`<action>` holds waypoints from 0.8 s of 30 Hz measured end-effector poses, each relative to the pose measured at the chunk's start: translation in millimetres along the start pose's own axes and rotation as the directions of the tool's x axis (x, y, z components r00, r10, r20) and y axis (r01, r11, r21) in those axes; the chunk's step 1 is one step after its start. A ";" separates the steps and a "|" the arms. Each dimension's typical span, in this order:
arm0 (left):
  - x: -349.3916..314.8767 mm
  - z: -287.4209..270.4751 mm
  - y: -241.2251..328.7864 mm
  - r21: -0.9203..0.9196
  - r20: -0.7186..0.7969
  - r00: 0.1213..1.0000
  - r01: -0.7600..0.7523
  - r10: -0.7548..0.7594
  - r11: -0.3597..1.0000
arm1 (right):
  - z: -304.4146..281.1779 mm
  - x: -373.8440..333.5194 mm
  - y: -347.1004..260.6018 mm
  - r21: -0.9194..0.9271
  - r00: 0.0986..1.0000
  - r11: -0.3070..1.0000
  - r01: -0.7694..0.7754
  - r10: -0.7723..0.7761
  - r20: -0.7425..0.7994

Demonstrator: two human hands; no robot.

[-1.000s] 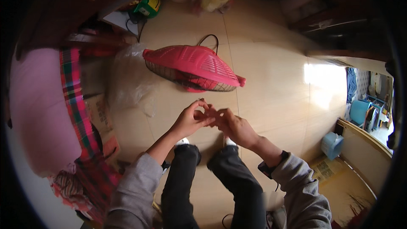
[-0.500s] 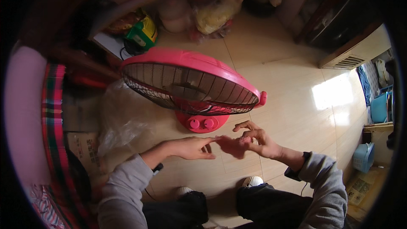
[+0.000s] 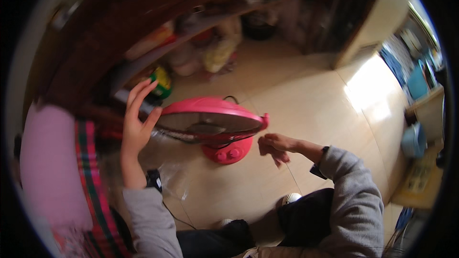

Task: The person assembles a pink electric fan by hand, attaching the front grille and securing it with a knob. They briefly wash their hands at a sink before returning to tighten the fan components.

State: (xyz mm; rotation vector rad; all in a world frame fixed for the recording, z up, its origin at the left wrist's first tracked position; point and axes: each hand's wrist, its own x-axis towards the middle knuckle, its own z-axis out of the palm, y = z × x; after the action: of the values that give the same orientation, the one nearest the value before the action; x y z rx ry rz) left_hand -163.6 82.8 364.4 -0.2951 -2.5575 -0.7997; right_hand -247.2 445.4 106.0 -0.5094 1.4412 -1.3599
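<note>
A pink electric fan (image 3: 215,107) stands on the floor in front of me, its wire grille facing my side and two round knobs on its base (image 3: 224,155). My left hand (image 3: 136,126) is raised at the fan's left edge, fingers spread, nothing in it; from this view I cannot tell whether it touches the rim. To the right of the base, my right hand (image 3: 277,144) hangs in the air with its fingers bent down. A small reddish cloth seems bunched under those fingers, mostly hidden and blurred.
A pink cover (image 3: 50,162) and a plaid cloth (image 3: 93,172) lie at the left. Clear plastic (image 3: 174,179) is on the floor. Dark wooden furniture (image 3: 91,62) holds a green-and-yellow package (image 3: 161,82). A blue basket (image 3: 414,139) stands at the right.
My left hand has left the cloth and risen leftward to the fan's edge. My right hand has gone up slightly. The view has shifted, so the fan appears smaller and further left.
</note>
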 end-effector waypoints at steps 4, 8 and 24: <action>-10.8 45.9 -0.2 0.056 0.009 1.000 0.015 -0.016 0.998 | -9.8 -14.5 -1.1 0.252 0.850 0.950 0.184 -0.025 -0.526; -7.3 64.7 3.8 0.224 0.052 0.999 -0.018 0.006 0.974 | 9.7 -22.3 -24.9 0.032 0.634 0.835 0.550 -0.391 -0.667; -4.9 59.1 -8.1 0.069 0.113 0.990 0.071 -0.078 0.995 | 3.7 31.4 40.9 -0.870 0.073 0.143 0.473 -0.990 -0.123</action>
State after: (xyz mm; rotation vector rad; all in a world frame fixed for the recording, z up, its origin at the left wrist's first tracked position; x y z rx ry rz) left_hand -182.4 110.3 314.7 -0.2329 -2.7116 -0.7446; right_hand -241.8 428.0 57.5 -1.6759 2.5674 -2.0962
